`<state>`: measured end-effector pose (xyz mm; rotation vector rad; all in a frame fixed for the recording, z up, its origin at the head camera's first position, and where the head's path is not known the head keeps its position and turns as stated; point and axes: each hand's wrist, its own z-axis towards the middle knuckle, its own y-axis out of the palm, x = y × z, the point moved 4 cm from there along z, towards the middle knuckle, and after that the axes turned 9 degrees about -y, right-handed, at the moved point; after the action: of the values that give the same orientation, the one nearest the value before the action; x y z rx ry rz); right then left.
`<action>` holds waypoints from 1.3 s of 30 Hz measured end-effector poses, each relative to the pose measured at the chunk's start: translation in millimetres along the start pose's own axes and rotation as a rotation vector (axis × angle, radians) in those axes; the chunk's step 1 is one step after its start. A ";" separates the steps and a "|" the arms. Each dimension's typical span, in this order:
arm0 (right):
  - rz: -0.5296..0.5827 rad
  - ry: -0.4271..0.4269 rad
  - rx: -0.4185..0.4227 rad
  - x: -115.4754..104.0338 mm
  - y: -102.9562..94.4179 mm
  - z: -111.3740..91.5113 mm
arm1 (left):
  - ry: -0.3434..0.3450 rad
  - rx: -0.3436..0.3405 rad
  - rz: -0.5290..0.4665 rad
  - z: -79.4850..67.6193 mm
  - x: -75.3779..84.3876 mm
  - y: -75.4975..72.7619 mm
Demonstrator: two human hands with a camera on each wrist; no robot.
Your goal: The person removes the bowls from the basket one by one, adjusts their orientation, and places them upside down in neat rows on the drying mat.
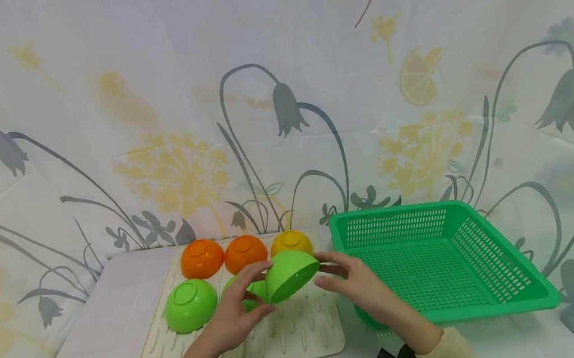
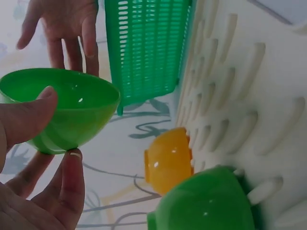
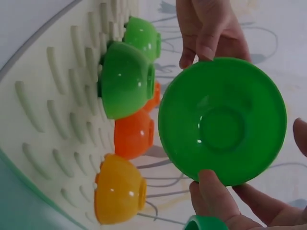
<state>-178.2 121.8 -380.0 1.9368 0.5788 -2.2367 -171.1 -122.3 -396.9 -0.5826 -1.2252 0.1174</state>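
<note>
A green bowl [image 1: 289,271] is held tilted above the cream draining mat [image 1: 311,334], its mouth turned toward the lower right. My left hand [image 1: 237,312] pinches it, thumb over the rim and fingertips beneath the base in the left wrist view. On the other side, my right hand [image 1: 363,288] touches the bowl's rim with extended fingers, its thumb spread away from it. Upside down on the mat sit a green bowl [image 1: 191,305] and, partly hidden by the left hand, another green bowl [image 3: 125,80]. Behind them stand two orange bowls [image 1: 202,258] and a yellow bowl [image 1: 290,241].
To the right of the mat stands a green plastic basket [image 1: 505,312] with perforated walls. The table [image 1: 91,323] shows at the left of the mat. A flower-patterned cloth [image 1: 285,162] hangs behind everything.
</note>
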 end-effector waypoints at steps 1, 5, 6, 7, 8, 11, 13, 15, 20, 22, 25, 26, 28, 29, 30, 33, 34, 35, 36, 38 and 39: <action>0.007 0.006 -0.015 -0.8 -0.6 -0.4 | 0.037 0.008 0.036 -0.2 1.9 -0.3; 0.019 0.024 -0.058 -4.1 -2.5 -1.9 | 0.169 0.029 0.182 -2.1 8.9 0.8; 0.015 0.027 -0.064 -4.8 -2.9 -2.1 | 0.200 0.035 0.222 -2.7 10.4 1.7; 0.013 0.028 -0.068 -5.4 -3.1 -2.2 | 0.229 0.038 0.254 -3.4 11.9 2.7; 0.010 0.029 -0.070 -5.9 -3.3 -2.2 | 0.257 0.040 0.278 -4.1 13.6 3.6; 0.021 0.028 -0.084 -6.7 -3.1 -2.4 | 0.323 0.050 0.330 -5.6 18.4 6.1; 0.033 0.027 -0.090 -6.8 -3.0 -2.9 | 0.357 0.055 0.336 -6.0 21.5 7.2; 0.045 0.025 -0.095 -6.4 -2.8 -3.4 | 0.390 0.066 0.337 -6.2 23.9 7.8; 0.059 0.024 -0.087 -3.7 -3.6 -4.0 | 0.370 0.063 0.251 -4.5 23.2 8.4; 0.064 0.023 -0.082 -2.6 -4.1 -4.3 | 0.300 0.042 0.162 -3.3 20.5 8.4; 0.075 0.017 -0.073 -0.9 -4.2 -5.3 | 0.189 0.020 0.021 -2.5 16.4 8.4; 0.085 0.013 -0.071 -0.5 -3.9 -5.9 | 0.157 0.020 -0.018 -2.6 15.3 8.0; 0.112 0.004 -0.066 0.2 -2.4 -7.3 | 0.109 0.019 -0.088 -3.0 13.4 7.2; 0.126 -0.003 -0.065 0.3 -1.3 -8.2 | 0.087 0.019 -0.120 -3.2 12.5 6.7; 0.136 -0.013 -0.063 0.4 0.0 -9.0 | 0.066 0.016 -0.151 -3.3 11.7 6.3; 0.149 -0.051 -0.051 -0.8 4.6 -11.0 | 0.016 0.000 -0.213 -3.8 9.3 5.0; 0.145 -0.064 -0.047 -1.2 6.3 -11.5 | 0.002 -0.011 -0.225 -3.8 8.7 4.9; 0.140 -0.077 -0.041 -1.6 8.1 -11.8 | -0.008 -0.020 -0.235 -3.9 8.2 4.9; 0.139 -0.090 -0.034 -2.1 9.8 -12.0 | -0.022 -0.029 -0.242 -3.9 7.7 4.9; 0.145 -0.104 -0.021 -2.5 13.4 -12.2 | -0.031 -0.045 -0.245 -3.9 7.2 5.0; 0.149 -0.109 -0.014 -2.4 15.0 -12.3 | -0.037 -0.055 -0.248 -4.0 7.0 5.2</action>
<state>-161.4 112.1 -382.0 1.7753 0.4203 -2.2214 -163.8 -116.6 -394.4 -0.4729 -1.3302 -0.1151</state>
